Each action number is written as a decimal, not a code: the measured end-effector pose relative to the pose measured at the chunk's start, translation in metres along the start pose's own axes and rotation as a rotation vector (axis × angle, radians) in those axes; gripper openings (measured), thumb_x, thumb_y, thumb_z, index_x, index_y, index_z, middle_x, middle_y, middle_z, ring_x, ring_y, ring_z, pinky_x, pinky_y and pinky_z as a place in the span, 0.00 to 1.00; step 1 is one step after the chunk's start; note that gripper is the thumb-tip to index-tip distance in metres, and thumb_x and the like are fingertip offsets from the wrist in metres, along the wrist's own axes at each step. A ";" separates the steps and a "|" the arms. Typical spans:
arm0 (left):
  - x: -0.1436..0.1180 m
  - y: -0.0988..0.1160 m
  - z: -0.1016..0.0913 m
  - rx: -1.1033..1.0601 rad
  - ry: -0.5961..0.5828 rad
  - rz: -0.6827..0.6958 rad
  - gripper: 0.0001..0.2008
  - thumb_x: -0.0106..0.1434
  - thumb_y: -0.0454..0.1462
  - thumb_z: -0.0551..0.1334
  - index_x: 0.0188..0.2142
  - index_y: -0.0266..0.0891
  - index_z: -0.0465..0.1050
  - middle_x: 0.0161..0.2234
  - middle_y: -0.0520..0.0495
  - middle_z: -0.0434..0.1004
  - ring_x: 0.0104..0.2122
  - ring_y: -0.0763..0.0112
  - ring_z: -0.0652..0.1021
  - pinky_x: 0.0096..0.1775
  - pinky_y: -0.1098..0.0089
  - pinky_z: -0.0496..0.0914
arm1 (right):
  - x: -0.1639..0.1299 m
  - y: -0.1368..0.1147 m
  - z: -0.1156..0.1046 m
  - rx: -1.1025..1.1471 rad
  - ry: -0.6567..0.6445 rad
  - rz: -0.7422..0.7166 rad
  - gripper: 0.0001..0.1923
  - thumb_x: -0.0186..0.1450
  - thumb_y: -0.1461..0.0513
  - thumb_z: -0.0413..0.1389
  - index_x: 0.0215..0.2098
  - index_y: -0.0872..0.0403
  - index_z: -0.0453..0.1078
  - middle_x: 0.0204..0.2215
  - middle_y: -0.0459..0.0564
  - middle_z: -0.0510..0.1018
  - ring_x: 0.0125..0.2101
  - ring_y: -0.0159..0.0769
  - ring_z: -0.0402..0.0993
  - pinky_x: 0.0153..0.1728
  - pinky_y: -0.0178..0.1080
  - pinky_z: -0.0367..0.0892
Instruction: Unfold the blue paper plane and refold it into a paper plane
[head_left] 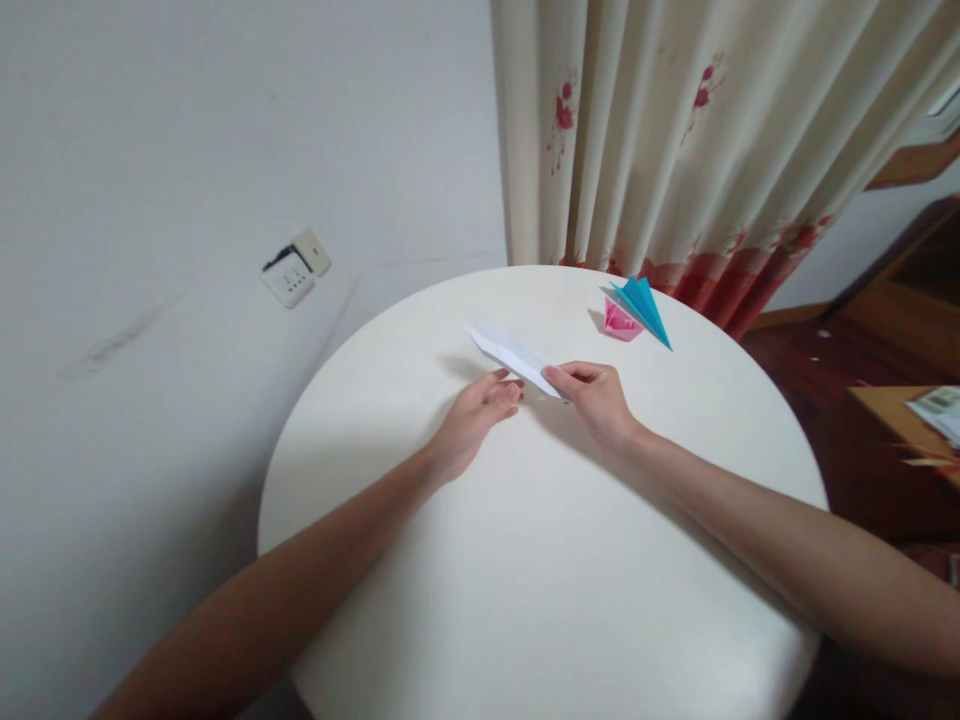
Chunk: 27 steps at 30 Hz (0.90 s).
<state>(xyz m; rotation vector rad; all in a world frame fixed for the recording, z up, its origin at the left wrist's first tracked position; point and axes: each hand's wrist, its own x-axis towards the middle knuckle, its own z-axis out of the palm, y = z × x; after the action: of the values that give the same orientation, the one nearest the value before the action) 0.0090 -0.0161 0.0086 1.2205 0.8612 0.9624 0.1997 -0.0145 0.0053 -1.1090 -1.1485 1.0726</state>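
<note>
A folded piece of white paper (514, 357), long and narrow, slants above the middle of the round white table. My right hand (596, 398) pinches its near right end between thumb and fingers. Just below the paper's near edge is my left hand (480, 412), its fingers loosely bent and apart with nothing gripped in them. Whether its fingertips touch the paper's underside I cannot tell. Toward the table's far right side, a blue paper plane (646, 308) leans against a small pink folded-paper piece (621, 321).
The round white table (480, 600) stands close to a white wall with a socket (288, 279) on the left. A cream and red curtain (622, 140) hangs behind it. At the right, a wooden surface (885, 405) holds papers.
</note>
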 end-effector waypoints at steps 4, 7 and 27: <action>0.001 0.000 0.003 -0.083 0.011 0.027 0.20 0.61 0.48 0.67 0.44 0.34 0.77 0.45 0.38 0.80 0.48 0.58 0.77 0.51 0.60 0.67 | -0.012 -0.003 0.011 0.027 -0.058 0.067 0.16 0.52 0.50 0.67 0.25 0.56 0.78 0.23 0.48 0.78 0.24 0.32 0.67 0.27 0.36 0.61; 0.004 -0.001 0.000 -0.093 0.067 0.063 0.18 0.59 0.46 0.69 0.39 0.32 0.79 0.39 0.39 0.81 0.42 0.60 0.78 0.48 0.60 0.69 | -0.016 -0.004 0.015 -0.007 -0.101 0.113 0.17 0.52 0.50 0.66 0.23 0.57 0.76 0.22 0.48 0.76 0.23 0.31 0.66 0.26 0.36 0.60; 0.001 0.002 -0.004 0.193 0.005 0.018 0.18 0.54 0.50 0.71 0.27 0.36 0.79 0.27 0.45 0.80 0.30 0.64 0.78 0.36 0.65 0.72 | -0.016 0.001 0.014 -0.080 -0.376 0.014 0.23 0.61 0.47 0.58 0.18 0.54 0.64 0.17 0.40 0.63 0.21 0.28 0.56 0.25 0.36 0.51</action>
<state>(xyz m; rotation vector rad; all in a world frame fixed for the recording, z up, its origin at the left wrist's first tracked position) 0.0052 -0.0132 0.0102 1.3922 0.9655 0.9130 0.1842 -0.0286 0.0032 -1.0019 -1.4903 1.2918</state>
